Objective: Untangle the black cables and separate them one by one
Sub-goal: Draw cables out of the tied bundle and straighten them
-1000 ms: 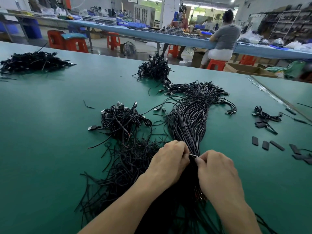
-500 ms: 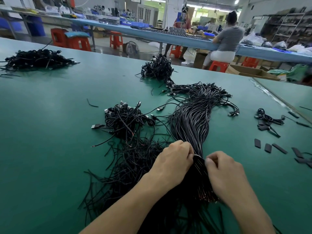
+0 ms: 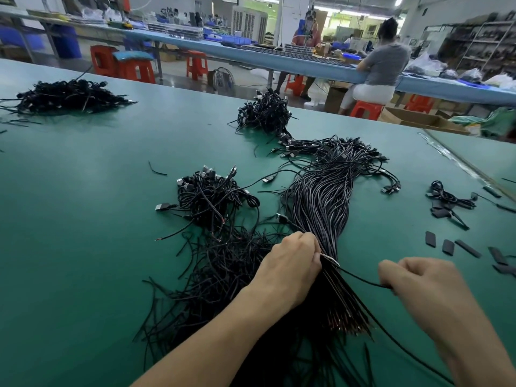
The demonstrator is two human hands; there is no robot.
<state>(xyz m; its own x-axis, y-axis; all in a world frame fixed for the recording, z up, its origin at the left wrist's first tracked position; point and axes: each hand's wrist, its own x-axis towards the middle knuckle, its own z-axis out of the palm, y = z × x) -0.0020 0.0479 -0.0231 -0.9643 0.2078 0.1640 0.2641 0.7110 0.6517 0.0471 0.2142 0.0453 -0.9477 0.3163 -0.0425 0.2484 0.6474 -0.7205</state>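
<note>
This is a factory assembly hall. A wide green work table (image 3: 83, 219) carries heaps of black cables (image 3: 321, 196). Behind it a long blue bench (image 3: 251, 55) crosses the room, with orange plastic stools (image 3: 196, 64), a seated worker (image 3: 385, 65), blue bins (image 3: 234, 39) and storage shelves (image 3: 474, 43).

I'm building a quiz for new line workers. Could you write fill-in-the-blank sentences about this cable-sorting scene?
1. The left hand grips the bundle of ____ cables.
2. The right hand pinches just ____ cable.
3. That cable leads out of the bundle toward the person's ____ side.
4. The table top is ____ in colour.

Missing words: black; one; right; green.
</note>
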